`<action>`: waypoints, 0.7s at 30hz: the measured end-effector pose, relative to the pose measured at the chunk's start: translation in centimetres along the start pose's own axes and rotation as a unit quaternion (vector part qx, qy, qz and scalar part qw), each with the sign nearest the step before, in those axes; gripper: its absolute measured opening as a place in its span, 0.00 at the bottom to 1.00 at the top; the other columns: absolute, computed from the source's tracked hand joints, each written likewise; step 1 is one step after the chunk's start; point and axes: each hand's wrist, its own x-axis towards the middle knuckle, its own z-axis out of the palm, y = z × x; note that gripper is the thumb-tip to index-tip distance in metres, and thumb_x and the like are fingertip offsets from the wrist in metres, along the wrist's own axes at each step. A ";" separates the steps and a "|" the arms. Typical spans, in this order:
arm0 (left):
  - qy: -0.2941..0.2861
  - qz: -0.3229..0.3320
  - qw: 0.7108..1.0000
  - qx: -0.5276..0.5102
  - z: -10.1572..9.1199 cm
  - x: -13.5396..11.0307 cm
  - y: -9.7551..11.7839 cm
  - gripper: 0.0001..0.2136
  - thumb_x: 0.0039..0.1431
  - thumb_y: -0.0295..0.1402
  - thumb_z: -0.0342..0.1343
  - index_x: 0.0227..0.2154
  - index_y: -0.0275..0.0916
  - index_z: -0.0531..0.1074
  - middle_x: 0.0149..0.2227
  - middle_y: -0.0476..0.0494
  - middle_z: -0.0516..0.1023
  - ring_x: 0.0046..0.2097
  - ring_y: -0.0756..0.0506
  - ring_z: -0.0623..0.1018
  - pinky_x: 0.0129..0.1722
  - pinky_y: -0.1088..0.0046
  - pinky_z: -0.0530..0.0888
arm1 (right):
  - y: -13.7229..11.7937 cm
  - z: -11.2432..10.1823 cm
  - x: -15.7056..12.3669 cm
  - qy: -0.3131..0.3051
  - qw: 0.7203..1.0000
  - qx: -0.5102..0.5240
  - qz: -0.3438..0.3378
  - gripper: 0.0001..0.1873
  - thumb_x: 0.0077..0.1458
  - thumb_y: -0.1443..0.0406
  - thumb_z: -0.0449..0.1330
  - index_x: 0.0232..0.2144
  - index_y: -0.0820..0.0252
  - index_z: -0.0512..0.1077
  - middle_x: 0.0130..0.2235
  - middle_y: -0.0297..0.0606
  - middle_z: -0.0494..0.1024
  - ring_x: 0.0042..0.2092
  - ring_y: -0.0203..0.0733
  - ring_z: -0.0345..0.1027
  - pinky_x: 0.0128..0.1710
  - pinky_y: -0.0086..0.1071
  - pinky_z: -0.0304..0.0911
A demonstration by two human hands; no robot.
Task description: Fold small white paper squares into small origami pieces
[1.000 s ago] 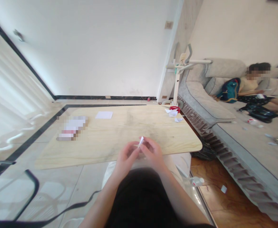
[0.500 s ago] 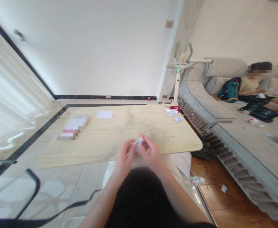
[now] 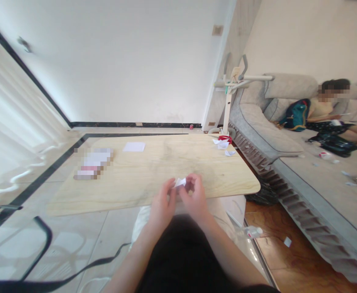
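Both my hands meet over the near edge of the wooden table. My left hand and my right hand pinch a small folded white paper between their fingertips. The paper lies nearly level above my fingers. Its underside is hidden by my fingers.
A white sheet lies at the table's far side, a blurred stack at the left. Folded white paper pieces and a red object sit at the far right corner. A grey sofa with a seated person stands to the right. A black strap lies on the floor.
The folded paper has turned from standing upright between my fingertips to lying nearly flat. My hands have stayed at the table's near edge, shifting slightly.
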 end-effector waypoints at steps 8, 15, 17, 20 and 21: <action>0.020 0.001 0.998 0.052 0.0 0.2 0.3 0.16 0.59 0.30 0.53 0.50 0.38 0.64 0.41 0.40 0.77 0.40 0.44 0.78 0.40 0.65 0.75 | -0.3 -0.2 -0.2 -0.018 0.997 -0.061 -0.047 0.06 0.49 0.70 0.57 0.31 0.56 0.66 0.27 0.31 0.69 0.27 0.36 0.62 0.28 0.30 0.60; 0.023 -0.029 0.997 0.067 -0.1 0.1 0.6 0.09 0.58 0.31 0.53 0.42 0.38 0.67 0.30 0.47 0.76 0.30 0.47 0.76 0.31 0.71 0.72 | -0.1 -0.2 -0.5 -0.015 0.993 -0.079 -0.086 0.09 0.48 0.71 0.57 0.33 0.55 0.66 0.28 0.31 0.68 0.27 0.36 0.62 0.28 0.31 0.61; 0.013 -0.037 0.998 0.053 0.0 0.0 0.7 0.10 0.59 0.32 0.52 0.43 0.39 0.67 0.32 0.46 0.78 0.30 0.48 0.77 0.31 0.71 0.73 | -0.1 -0.3 -0.6 -0.021 0.992 -0.081 -0.096 0.10 0.48 0.71 0.57 0.34 0.55 0.66 0.29 0.32 0.69 0.27 0.36 0.62 0.28 0.31 0.61; 0.008 -0.061 0.997 0.040 0.0 -0.2 0.7 0.10 0.60 0.32 0.51 0.45 0.40 0.67 0.34 0.45 0.80 0.32 0.47 0.79 0.32 0.71 0.74 | 0.0 -0.3 -0.6 -0.025 0.990 -0.084 -0.109 0.11 0.49 0.71 0.57 0.36 0.55 0.66 0.29 0.32 0.69 0.27 0.35 0.61 0.27 0.31 0.61; 0.007 -0.069 0.997 0.029 0.0 -0.2 0.7 0.10 0.61 0.33 0.51 0.45 0.40 0.67 0.34 0.44 0.80 0.33 0.46 0.80 0.32 0.71 0.74 | 0.0 -0.3 -0.5 -0.023 0.990 -0.086 -0.110 0.10 0.50 0.71 0.57 0.36 0.55 0.66 0.29 0.32 0.69 0.26 0.36 0.61 0.27 0.31 0.60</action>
